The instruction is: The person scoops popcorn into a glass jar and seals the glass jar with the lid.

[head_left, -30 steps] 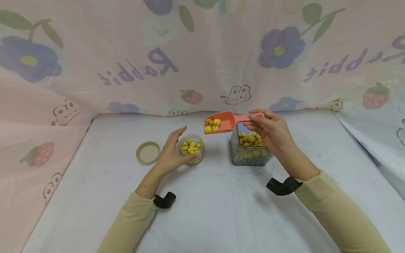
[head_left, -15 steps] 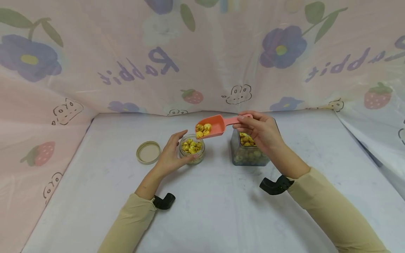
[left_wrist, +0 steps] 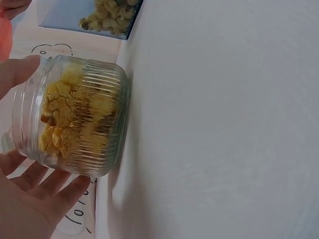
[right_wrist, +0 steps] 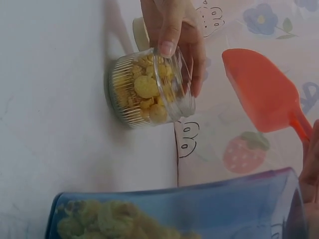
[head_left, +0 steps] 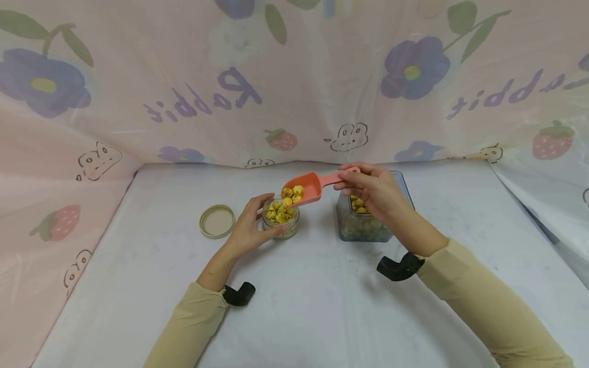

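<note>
A glass jar (head_left: 286,231) with ribbed sides stands on the table, with yellow popcorn (left_wrist: 62,104) inside. My left hand (head_left: 250,225) holds it from the left, thumb on the near side at the rim and fingers around the far side. My right hand (head_left: 375,191) pinches the handle of a coral-pink scoop (head_left: 307,188). Several popcorn pieces lie in the scoop, whose front lip overlaps the jar's mouth in the head view. Seen from the right wrist, the scoop (right_wrist: 261,92) is above the jar opening, its underside showing.
A bluish clear square container (head_left: 363,230) holding more popcorn stands right of the jar, partly behind my right hand. A round lid (head_left: 217,222) lies left of my left hand. A printed pink curtain (head_left: 294,102) rises along the table's back edge.
My right hand has carried the scoop left and down, from between the container and the jar to over the jar's mouth. My left hand has stayed at the jar.
</note>
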`<state>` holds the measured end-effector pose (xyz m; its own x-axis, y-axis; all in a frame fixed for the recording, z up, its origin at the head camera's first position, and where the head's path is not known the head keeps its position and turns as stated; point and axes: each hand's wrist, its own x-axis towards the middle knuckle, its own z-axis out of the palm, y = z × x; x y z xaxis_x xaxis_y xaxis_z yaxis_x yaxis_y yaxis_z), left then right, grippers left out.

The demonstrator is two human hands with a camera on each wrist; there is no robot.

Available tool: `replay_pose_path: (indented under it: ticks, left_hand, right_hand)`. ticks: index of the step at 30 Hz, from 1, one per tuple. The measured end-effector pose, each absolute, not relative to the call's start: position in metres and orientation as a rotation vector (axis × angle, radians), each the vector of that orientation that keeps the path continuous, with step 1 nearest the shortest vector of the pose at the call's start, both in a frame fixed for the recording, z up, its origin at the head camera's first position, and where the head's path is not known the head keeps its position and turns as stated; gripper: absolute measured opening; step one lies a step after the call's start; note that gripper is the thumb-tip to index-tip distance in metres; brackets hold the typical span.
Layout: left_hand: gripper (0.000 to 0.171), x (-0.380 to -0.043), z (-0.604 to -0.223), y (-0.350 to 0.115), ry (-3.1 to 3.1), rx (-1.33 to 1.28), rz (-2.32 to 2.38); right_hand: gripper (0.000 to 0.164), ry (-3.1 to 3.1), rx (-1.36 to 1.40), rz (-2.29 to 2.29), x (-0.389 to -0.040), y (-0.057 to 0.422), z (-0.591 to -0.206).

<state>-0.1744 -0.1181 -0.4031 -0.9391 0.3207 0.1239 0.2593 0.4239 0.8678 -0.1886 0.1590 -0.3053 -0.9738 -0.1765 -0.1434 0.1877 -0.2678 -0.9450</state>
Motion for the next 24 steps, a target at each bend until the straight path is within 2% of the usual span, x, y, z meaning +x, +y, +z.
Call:
replay_pose_path:
  ticks: [11, 17, 24]
  left_hand:
    - [0.078, -0.1756, -0.4054, -0.1177, 2.549, 0.495, 1.610]
    - [0.078, -0.1754, -0.4057, -0.1173, 2.528, 0.505, 1.643]
    - [0.078, -0.1758, -0.4065, -0.1181, 2.522, 0.510, 1.660]
  right_hand:
    - [0.019, 1.791, 0.006, -2.284, -0.1916, 0.1559, -0.3075]
    - [0.011, 1.808, 0.019, -2.252, -0.1919, 0.1541, -0.3074]
    - [0.013, 1.839, 0.014, -2.220, -0.1922, 0.1530, -0.3076]
